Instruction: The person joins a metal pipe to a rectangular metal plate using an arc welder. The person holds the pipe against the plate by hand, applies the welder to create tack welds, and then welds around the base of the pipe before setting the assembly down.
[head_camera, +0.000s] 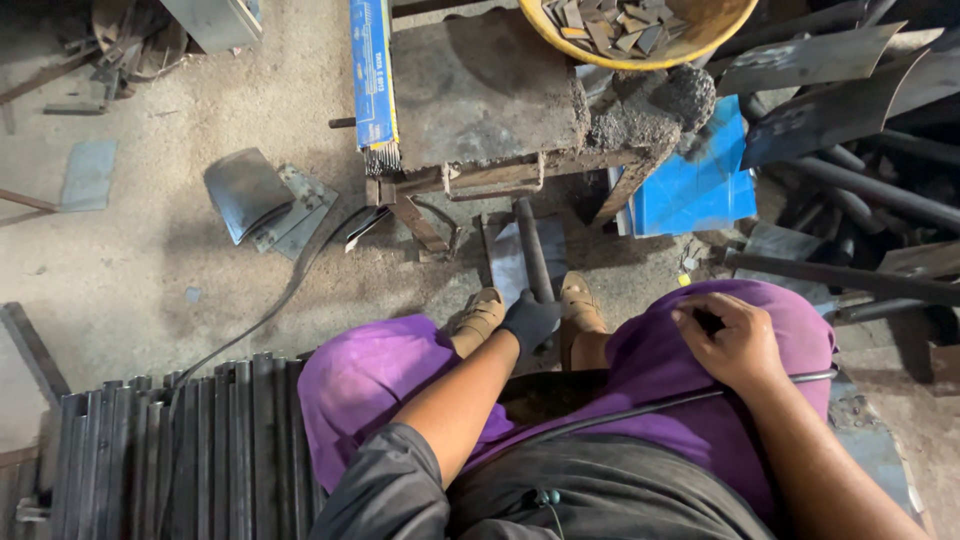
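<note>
Two hands show, one gloved and one bare. The left hand (530, 320), in a black glove, reaches down between the knees and is closed around the near end of a dark steel bar (533, 250). The bar runs away from the person along the floor, over a pale plate (508, 262), and its far end lies under the front edge of a low metal stand (480, 90).

The right hand (728, 340) rests on the right thigh, on the purple cloth (370, 385); its fingers curl over something small and dark that I cannot make out. A thin black cable (640, 408) crosses the lap just below it.

The feet, in tan sandals (480, 318), sit on either side of the gloved hand, so the gap there is narrow. The stand's legs and a rusty crossbar close off the space straight ahead.

To the left the concrete floor (130, 260) is mostly open, with a curved grey sheet piece (245, 190) and a flat scrap lying on it. A stack of dark flat bars (190, 440) fills the near left corner, touching the left knee. To the right lie crowded dark pipes (870, 190) and plates, and a blue sheet (700, 185) leans by the stand.

On the stand's top edge sits a yellow bowl (700, 40) of metal offcuts, and a blue box of welding rods (372, 75) hangs over its left side.
</note>
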